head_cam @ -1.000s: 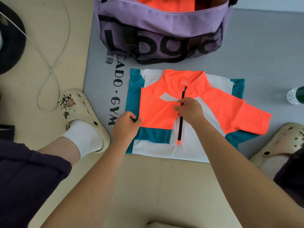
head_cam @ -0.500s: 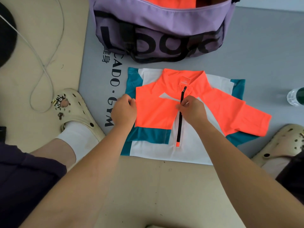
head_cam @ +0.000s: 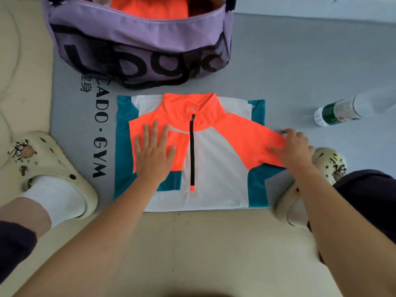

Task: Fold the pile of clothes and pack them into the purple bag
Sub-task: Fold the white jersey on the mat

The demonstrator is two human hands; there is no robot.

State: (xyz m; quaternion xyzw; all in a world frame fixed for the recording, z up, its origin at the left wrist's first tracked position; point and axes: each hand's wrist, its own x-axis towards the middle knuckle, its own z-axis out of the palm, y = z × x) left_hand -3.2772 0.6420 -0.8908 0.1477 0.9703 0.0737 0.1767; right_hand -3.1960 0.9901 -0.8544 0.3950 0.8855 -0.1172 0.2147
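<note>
A person is crouching over a shirt (head_cam: 216, 168) lying face up on a grey mat (head_cam: 300, 71) on the floor, collar pointing away from them toward the purple bag (head_cam: 137, 39). The shirt is white with teal side panels, orange shoulders and sleeves, and a short black zip down the chest.

The left hand (head_cam: 153, 155) is lying flat on the left sleeve, which is already folded in across the chest; the fingers (head_cam: 150, 133) are spread apart and pressing down, probably to flatten the fold and pin the shirt so it is not sliding.

The right hand (head_cam: 292, 148) is resting at the end of the right sleeve, which is sticking out to the side past the body. The thumb is lying on top of the cloth and the other fingers are curled at its edge, seemingly gripping it, though the underside is hidden. This looks like the start of folding that sleeve inward to match the other.

The bag is sitting open just beyond the collar, close enough for an easy transfer, with orange cloth showing inside. A bottle (head_cam: 338, 112) is lying on the mat to the right, well apart from the shirt. A cream clog (head_cam: 55, 168) is showing on each side of the shirt.
</note>
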